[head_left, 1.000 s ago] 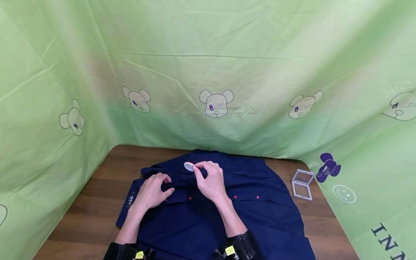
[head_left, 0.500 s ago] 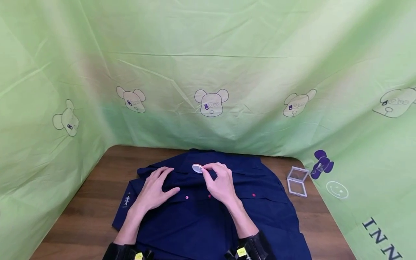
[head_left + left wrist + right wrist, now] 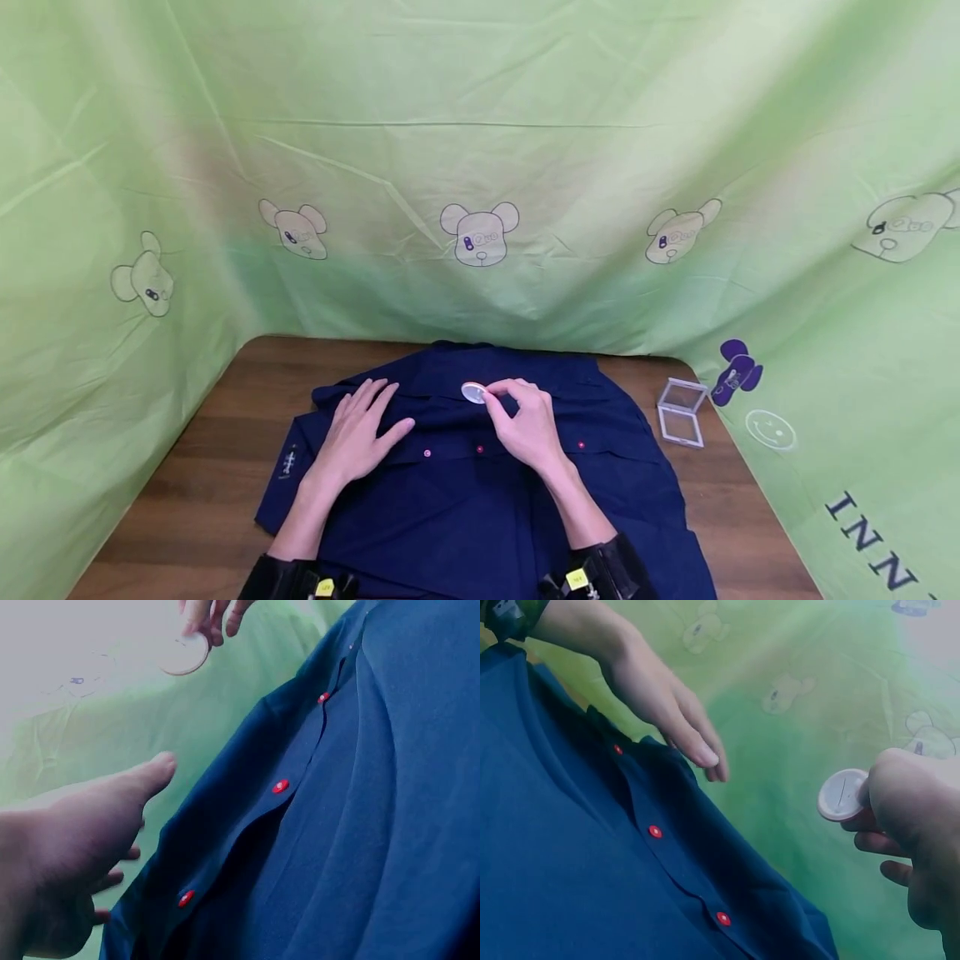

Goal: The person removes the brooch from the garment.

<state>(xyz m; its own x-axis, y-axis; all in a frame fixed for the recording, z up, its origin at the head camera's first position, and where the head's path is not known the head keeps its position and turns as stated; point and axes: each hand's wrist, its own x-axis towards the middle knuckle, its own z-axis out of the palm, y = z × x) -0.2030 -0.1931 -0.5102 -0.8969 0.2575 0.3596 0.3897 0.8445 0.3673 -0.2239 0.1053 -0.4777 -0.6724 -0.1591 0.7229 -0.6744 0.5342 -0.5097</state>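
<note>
A dark blue shirt [image 3: 465,517] with red buttons [image 3: 655,832] lies spread across the table. My right hand [image 3: 527,425] pinches a small round white disc [image 3: 473,392] at its edge between thumb and fingertips, over the upper part of the shirt. In the right wrist view the disc [image 3: 838,795] has a pale raised rim and a thin dark line across its face. My left hand [image 3: 356,437] is over the shirt's left side, fingers and thumb spread, holding nothing. One button [image 3: 427,453] shows just right of its thumb.
An open clear square case [image 3: 681,412] lies on the wooden table [image 3: 187,467] right of the shirt. Green cloth [image 3: 480,150] printed with bear heads hangs round the back and both sides of the table.
My right hand has moved to the right with the disc. My left hand's fingers, curled earlier, have straightened and spread. The view has turned slightly right.
</note>
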